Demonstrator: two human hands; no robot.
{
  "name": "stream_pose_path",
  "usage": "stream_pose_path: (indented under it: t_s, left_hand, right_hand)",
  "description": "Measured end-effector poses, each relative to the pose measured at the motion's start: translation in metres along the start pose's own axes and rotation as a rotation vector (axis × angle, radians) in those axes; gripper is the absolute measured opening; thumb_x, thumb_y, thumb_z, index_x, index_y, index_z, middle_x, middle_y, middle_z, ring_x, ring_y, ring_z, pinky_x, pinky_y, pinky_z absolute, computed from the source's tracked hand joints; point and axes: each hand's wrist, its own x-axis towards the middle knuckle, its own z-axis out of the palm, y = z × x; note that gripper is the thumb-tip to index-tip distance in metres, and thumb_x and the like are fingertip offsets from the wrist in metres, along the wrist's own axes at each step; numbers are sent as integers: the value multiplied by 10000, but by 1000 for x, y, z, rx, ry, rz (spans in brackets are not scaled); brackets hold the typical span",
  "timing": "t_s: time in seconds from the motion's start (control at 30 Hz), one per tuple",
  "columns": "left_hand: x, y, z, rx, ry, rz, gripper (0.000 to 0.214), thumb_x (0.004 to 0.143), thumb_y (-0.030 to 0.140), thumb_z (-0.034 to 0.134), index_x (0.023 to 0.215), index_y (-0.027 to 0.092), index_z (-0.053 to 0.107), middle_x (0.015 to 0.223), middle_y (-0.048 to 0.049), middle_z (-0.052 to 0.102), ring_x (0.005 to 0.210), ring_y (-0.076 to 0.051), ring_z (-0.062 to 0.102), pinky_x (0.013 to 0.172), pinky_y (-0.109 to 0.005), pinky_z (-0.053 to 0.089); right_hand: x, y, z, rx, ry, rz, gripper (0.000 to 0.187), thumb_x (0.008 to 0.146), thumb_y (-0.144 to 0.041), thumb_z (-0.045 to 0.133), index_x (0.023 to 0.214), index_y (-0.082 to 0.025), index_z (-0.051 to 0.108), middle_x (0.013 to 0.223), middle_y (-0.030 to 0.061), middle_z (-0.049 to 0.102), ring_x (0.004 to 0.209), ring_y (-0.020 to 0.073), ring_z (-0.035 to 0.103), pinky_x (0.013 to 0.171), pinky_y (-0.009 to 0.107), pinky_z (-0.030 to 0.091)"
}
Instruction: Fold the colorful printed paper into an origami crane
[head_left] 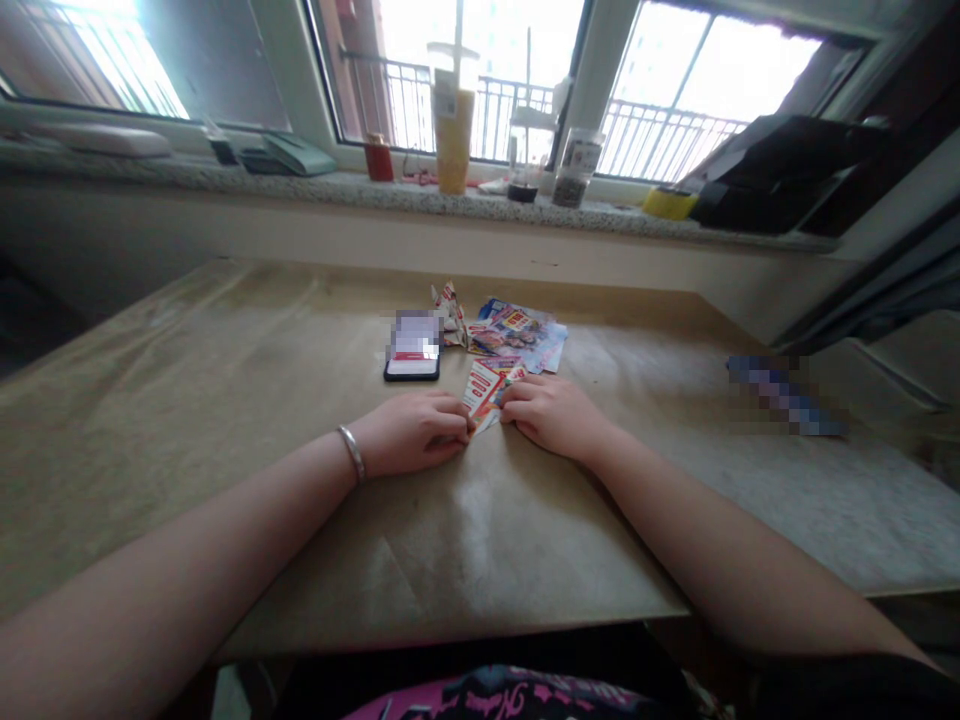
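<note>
A piece of folded, colourfully printed paper [484, 388] lies on the table between my hands. My left hand [420, 432], with a silver bangle [351, 452] at the wrist, pinches the paper's lower left edge. On its right side, the curled fingers of my right hand [555, 412] press and grip the paper. Just beyond are a loose stack of printed leaflets [521, 335] and a crumpled-looking folded paper piece [450, 318]. A phone [412, 366] with a lit, blurred screen lies flat to the left of them.
The table [315, 560] has a tan cover. At its right side lies a blurred bluish item [784, 395]. Along the windowsill [300, 190] stand a tall cup of yellow drink [453, 140], a red jar [379, 158], other containers and a black object [772, 175].
</note>
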Motion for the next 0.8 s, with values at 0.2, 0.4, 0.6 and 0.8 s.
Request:
stream_pose_path:
  t_s: [0.2, 0.4, 0.6, 0.8]
  left_hand:
    - [1, 2, -1, 22, -13, -23, 152, 867, 202, 500, 852, 185, 651, 960, -56, 665, 912, -165, 604, 815, -258, 478]
    - [1, 1, 1, 21, -6, -20, 143, 872, 218, 509, 872, 193, 651, 976, -46, 660, 896, -153, 604, 800, -242, 475]
    - [0, 1, -1, 0, 14, 7, 130, 830, 180, 534, 889, 194, 648, 996, -49, 662, 917, -158, 609, 809, -254, 490]
    - [-1, -1, -1, -8, 37, 88, 181, 865, 199, 504, 846, 206, 684, 971, -36, 693, 929, -151, 628, 849, -263, 502]
  right_hand:
    - [-2, 5, -2, -3, -32, 51, 218, 853, -155, 485, 855, -232, 689, 978, 36, 677, 900, 178, 557, 761, 283, 382]
    - [-6, 12, -6, 18, -77, 122, 220, 824, -146, 501, 860, -242, 696, 1035, 30, 674, 913, 174, 566, 725, 269, 387]
    - [-8, 11, -9, 29, -93, 160, 233, 833, -157, 493, 889, -248, 699, 1074, 24, 673, 930, 175, 581, 718, 266, 395]
    - [-9, 12, -8, 10, -112, 173, 248, 861, -185, 463, 915, -258, 694, 1159, 12, 650, 948, 179, 613, 728, 271, 420]
